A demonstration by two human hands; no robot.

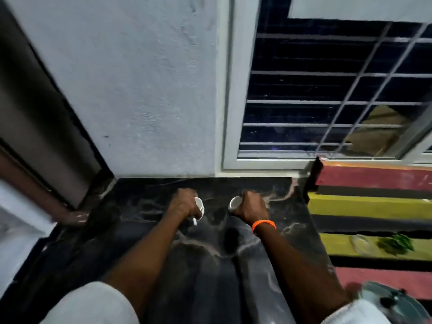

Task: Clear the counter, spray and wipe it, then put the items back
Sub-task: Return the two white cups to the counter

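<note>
Both my arms reach out over the black veined stone counter (145, 232). My left hand (183, 203) is shut on a small white cup (199, 205), tilted with its mouth toward the right. My right hand (251, 208), with an orange band at the wrist, is shut on another small white cup (234, 203), whose mouth faces left. The two cups are held a little above the counter, close to the back wall, a short gap between them. The picture is blurred by motion.
A striped pink, yellow and black mat (374, 206) covers the counter on the right, with green leaves (395, 243) on it. A grey lid-like object (392, 302) sits at the bottom right. A barred window (327, 90) is behind, a dark door frame (42, 127) at left.
</note>
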